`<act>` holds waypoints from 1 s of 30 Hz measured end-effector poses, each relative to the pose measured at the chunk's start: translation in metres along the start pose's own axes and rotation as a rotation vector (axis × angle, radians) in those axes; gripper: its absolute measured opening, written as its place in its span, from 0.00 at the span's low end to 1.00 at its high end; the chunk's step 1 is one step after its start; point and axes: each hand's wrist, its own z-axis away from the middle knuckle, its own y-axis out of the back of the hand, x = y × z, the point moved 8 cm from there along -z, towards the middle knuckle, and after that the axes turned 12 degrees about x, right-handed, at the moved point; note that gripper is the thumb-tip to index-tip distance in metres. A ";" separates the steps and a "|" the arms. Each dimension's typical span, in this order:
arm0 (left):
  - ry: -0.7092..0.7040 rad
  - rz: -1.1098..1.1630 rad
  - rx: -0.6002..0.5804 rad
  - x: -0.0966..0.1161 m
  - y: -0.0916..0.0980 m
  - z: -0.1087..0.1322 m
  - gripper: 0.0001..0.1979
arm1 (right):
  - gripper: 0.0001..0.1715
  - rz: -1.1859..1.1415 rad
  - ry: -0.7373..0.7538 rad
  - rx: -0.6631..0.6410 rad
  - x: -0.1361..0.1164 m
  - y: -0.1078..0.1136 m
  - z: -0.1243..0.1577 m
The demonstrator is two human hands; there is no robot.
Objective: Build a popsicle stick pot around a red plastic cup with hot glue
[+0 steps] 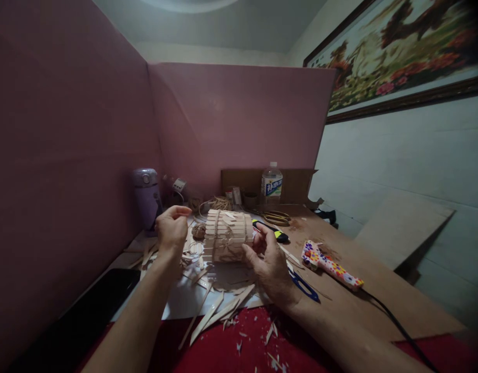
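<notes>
Pink-walled counter, wood scraps scattered; stick barrel held above it, right hand clamped on its right end, left hand closed just left of barrel, glue gun lying right of barrel

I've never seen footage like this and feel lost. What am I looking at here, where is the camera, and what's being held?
There is no machine: a person wears one camera on the head, looking down at their own two bare hands. The right hand grips a small wooden stick piece wound with twine. The left hand is curled beside it; whether it pinches a string is unclear. On the table are a patterned glue gun, scissors, stick scraps and a water bottle.
</notes>
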 end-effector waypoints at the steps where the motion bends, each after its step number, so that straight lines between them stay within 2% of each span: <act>1: 0.003 0.007 -0.009 0.002 -0.001 0.002 0.09 | 0.28 -0.006 -0.004 -0.004 0.000 0.000 0.000; 3: 0.023 0.037 -0.044 0.007 -0.005 0.006 0.10 | 0.28 -0.025 -0.016 -0.013 0.001 -0.001 0.000; 4: 0.048 0.051 -0.101 0.008 -0.009 0.008 0.13 | 0.28 -0.034 -0.026 -0.013 0.002 -0.001 0.000; 7: 0.239 0.154 -0.393 0.005 -0.029 0.024 0.20 | 0.28 -0.051 -0.055 0.000 0.006 -0.001 -0.002; 9: 0.347 0.280 -0.619 0.008 -0.041 0.040 0.20 | 0.29 -0.065 -0.068 0.008 0.008 -0.001 -0.004; 12: 0.350 0.403 -0.820 0.021 -0.048 0.059 0.18 | 0.29 -0.085 -0.078 0.012 0.012 -0.002 -0.005; 16: 0.370 0.433 -0.873 0.025 -0.053 0.071 0.24 | 0.28 -0.101 -0.081 0.013 0.013 -0.002 -0.005; 22: 0.329 0.416 -0.850 0.027 -0.056 0.071 0.21 | 0.29 -0.085 -0.078 -0.012 0.006 -0.003 0.000; 30: 0.299 0.473 -0.951 0.036 -0.056 0.080 0.20 | 0.29 -0.050 -0.017 0.002 -0.001 -0.001 0.000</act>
